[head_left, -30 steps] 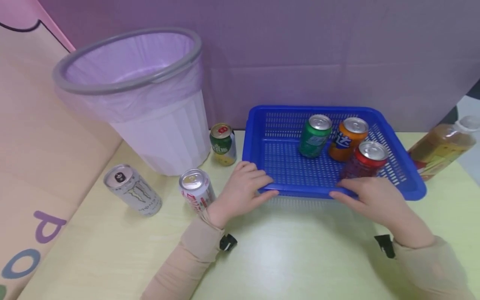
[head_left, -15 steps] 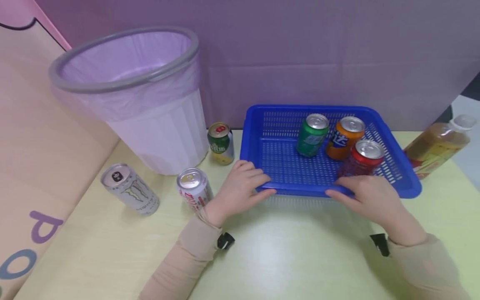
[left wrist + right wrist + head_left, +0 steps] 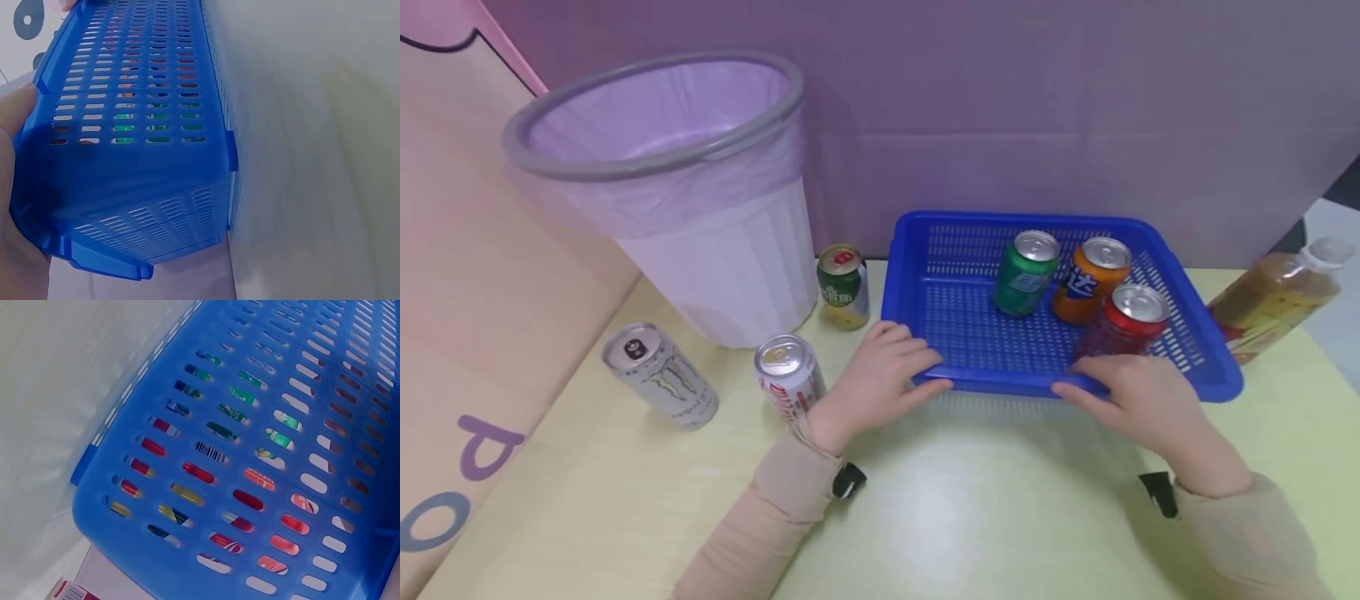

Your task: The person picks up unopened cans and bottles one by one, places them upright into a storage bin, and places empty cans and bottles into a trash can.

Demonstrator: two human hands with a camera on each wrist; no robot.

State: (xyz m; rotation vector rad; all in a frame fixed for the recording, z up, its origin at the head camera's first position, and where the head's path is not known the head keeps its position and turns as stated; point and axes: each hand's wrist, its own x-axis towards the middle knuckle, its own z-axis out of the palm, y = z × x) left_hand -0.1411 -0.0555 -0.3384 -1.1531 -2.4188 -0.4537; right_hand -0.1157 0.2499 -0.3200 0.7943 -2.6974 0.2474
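A blue plastic basket with slotted sides rests on the table. My left hand grips its near rim toward the left corner, thumb on the outer side. Farther right along that rim, my right hand holds on with its thumb likewise outside; its other fingers are partly hidden. Inside the basket stand a green can, an orange can and a red can, grouped on the right. In the left wrist view, the left hand presses against the basket's edge. Slots of the basket fill the right wrist view.
A white bin with a liner stands back left. Near it are a green-and-gold can, a white-and-red can and a tilted-looking Monster can. A juice bottle stands right of the basket. A purple-grey panel rises behind.
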